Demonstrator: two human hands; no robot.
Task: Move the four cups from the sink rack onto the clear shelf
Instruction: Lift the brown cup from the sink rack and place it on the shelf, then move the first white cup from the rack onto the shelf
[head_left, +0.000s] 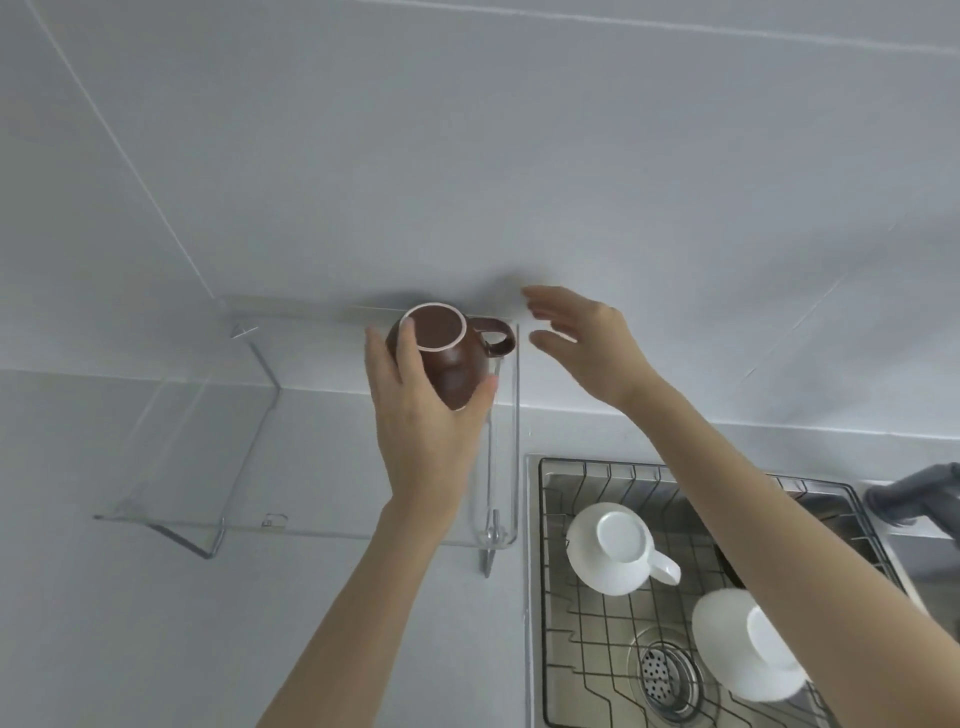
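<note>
Nearest, right: sink rack, wire, set in a steel sink with the drain showing through.

- White cup, upside down on the rack, handle to the right. Not yet moved.
- Second white cup, also upside down on the rack, partly hidden by the right forearm. Not yet moved.
- No other cup shows on the rack; the forearm may hide part of it.

Middle, left: clear shelf, see-through, standing on the tabletop against the wall.

- Brown cup, white rim up, handle to the right, at the far right corner of the shelf. Whether its base rests on the shelf cannot be told.
- Left hand: grip wrapped around the brown cup's body.
- Right hand: grip released, fingers spread, holding nothing, just beyond the cup's handle.

Tally: one cup at the shelf, in the placing step by my reading; two left on the rack; the fourth is not in view.

Far: plain pale wall.

Writing: a small mark on the shelf's front edge, too small to read. No brand or label legible anywhere.
</note>
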